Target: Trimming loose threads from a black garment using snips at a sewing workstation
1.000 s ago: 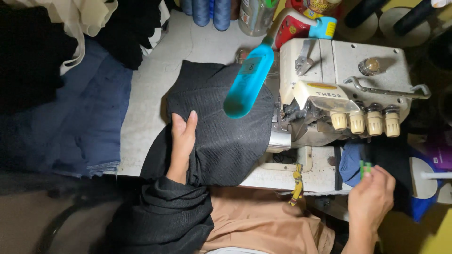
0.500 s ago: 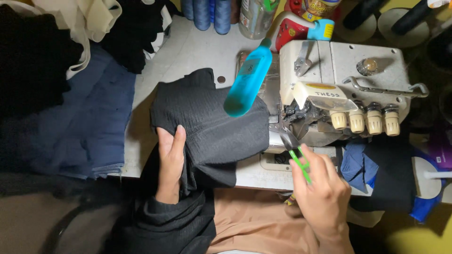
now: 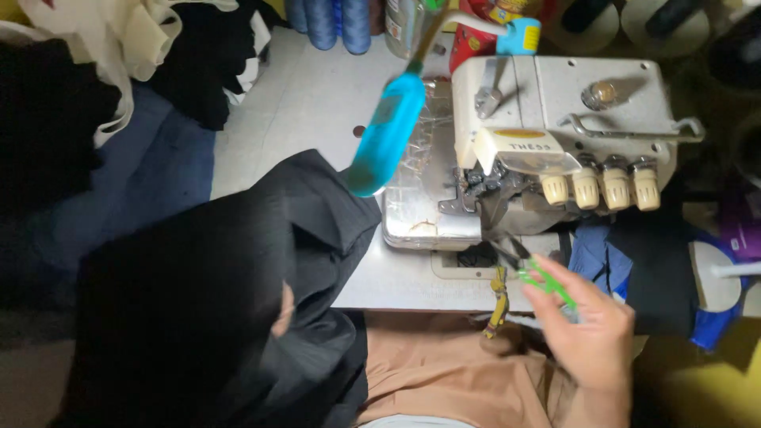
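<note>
The right hand [image 3: 583, 329] grips green thread snips [image 3: 533, 271]. The fingers [image 3: 555, 279] are closed around the green handle, and the dark blades point up and to the left, toward the front of the serger [image 3: 555, 131]. The blade tips sit just beside the machine's lower front edge, near the opening in the table [image 3: 301, 103]. The palm faces left and the wrist enters from the near right corner.

The left hand [image 3: 283, 309] is almost fully covered by black fabric [image 3: 206, 293]. Only a small patch of it shows between the folds, so whether it is open or closed cannot be determined. The fabric is bunched over the near left edge of the table and hangs down toward the lap.

A blue lamp head [image 3: 388, 135] on a bent neck hangs over the table, left of the serger. Blue cloth [image 3: 151, 174] lies at the far left. Thread cones [image 3: 337, 20] stand at the far edge.
</note>
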